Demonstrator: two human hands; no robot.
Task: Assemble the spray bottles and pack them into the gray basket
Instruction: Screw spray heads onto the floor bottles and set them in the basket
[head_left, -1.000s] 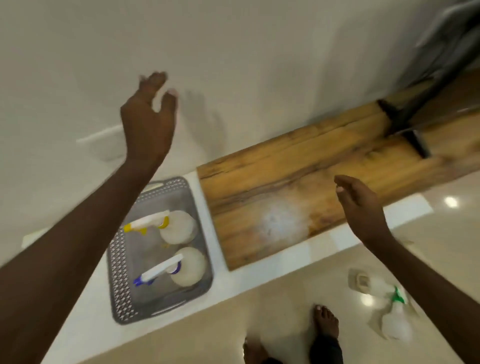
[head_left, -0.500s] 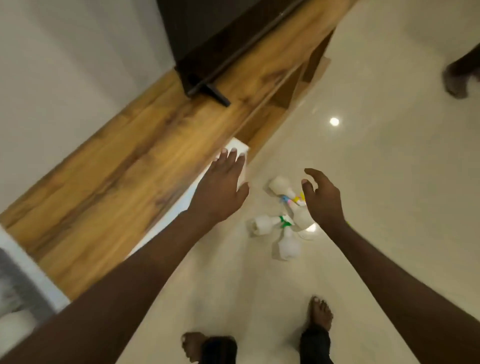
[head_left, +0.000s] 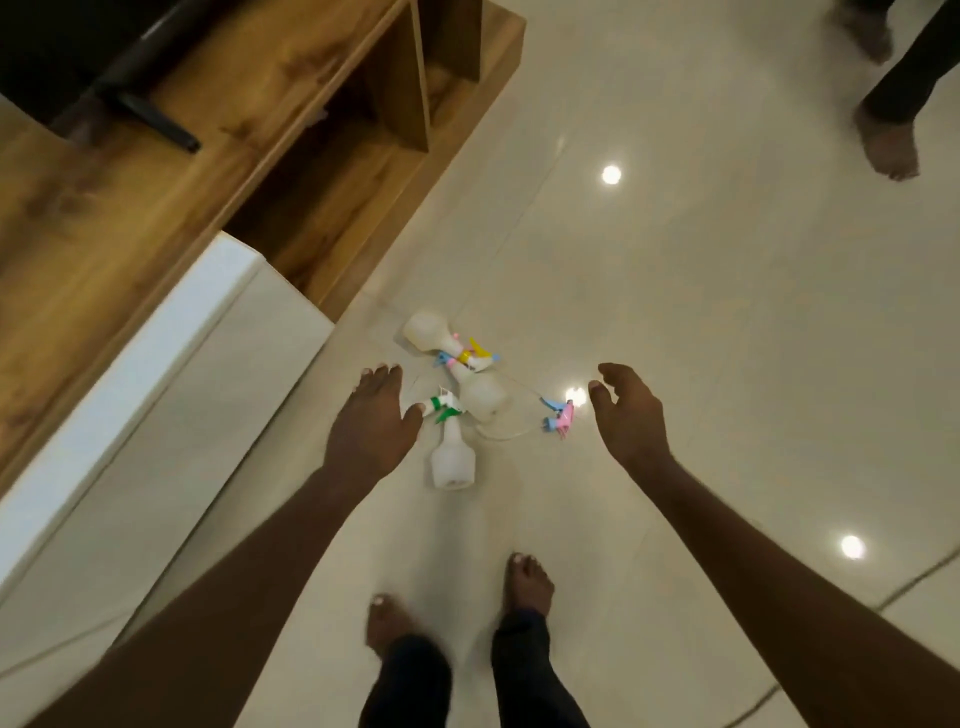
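Note:
Several white spray bottles lie in a small heap on the glossy floor. One bottle with a green sprayer (head_left: 451, 457) lies nearest me. A bottle with a yellow and blue sprayer (head_left: 431, 335) lies farther off, and a round bottle (head_left: 485, 397) sits between them. A loose pink and blue sprayer head (head_left: 558, 418) with a thin tube lies to the right. My left hand (head_left: 371, 428) hovers over the heap's left side with relaxed fingers and holds nothing. My right hand (head_left: 626, 415) hangs empty to the right of the pink sprayer. The gray basket is out of view.
A wooden cabinet (head_left: 208, 130) with open shelves runs along the left, with a white counter end (head_left: 140, 364) beside it. A dark TV stand foot (head_left: 156, 119) rests on the wood. My bare feet (head_left: 462, 597) stand below the heap. Another person's foot (head_left: 885, 145) is at top right.
My view has swung from the basket on the counter to the floor. Both hands have come down toward the heap of bottles, which now lies between them.

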